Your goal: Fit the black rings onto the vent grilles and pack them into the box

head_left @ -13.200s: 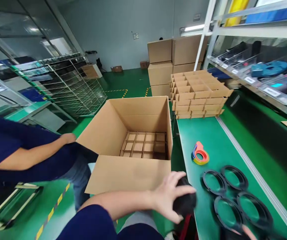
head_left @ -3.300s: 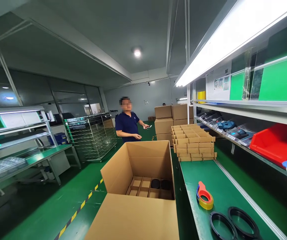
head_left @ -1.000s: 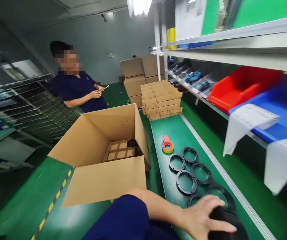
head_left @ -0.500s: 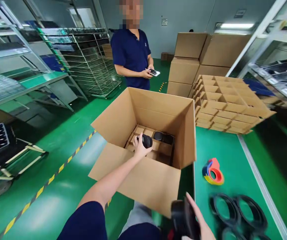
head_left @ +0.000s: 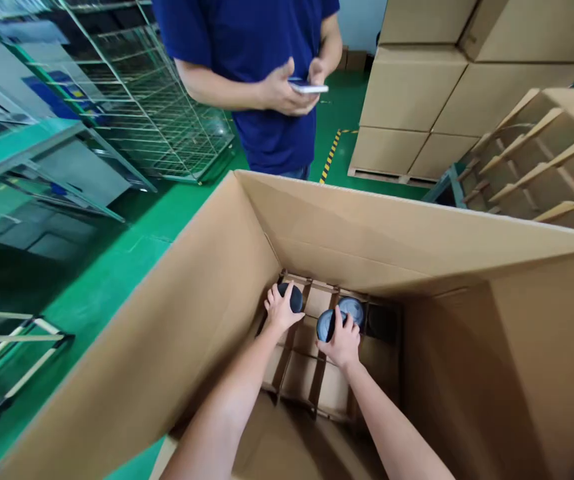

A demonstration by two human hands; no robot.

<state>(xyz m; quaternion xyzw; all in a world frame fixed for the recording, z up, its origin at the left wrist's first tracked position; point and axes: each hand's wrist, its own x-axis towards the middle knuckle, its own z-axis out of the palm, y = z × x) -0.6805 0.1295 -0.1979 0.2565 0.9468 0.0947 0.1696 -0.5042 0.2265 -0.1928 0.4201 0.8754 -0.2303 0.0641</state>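
1. Here the round parts [head_left: 295,299] are showing black, two of them catching a bluish sheen.
2. The box [head_left: 347,233] is wearing plain tan, and its dividers [head_left: 285,373] are matching it in brown.
3. Bright green is spreading across the floor [head_left: 151,247], where the tape [head_left: 331,157] is flashing yellow and black stripes!
4. Up top, a shirt [head_left: 267,40] is glowing deep blue, while the phone [head_left: 311,89] is showing a white edge.
5. The cartons [head_left: 407,87] are echoing that tan, and the bench [head_left: 17,153] is gleaming green.
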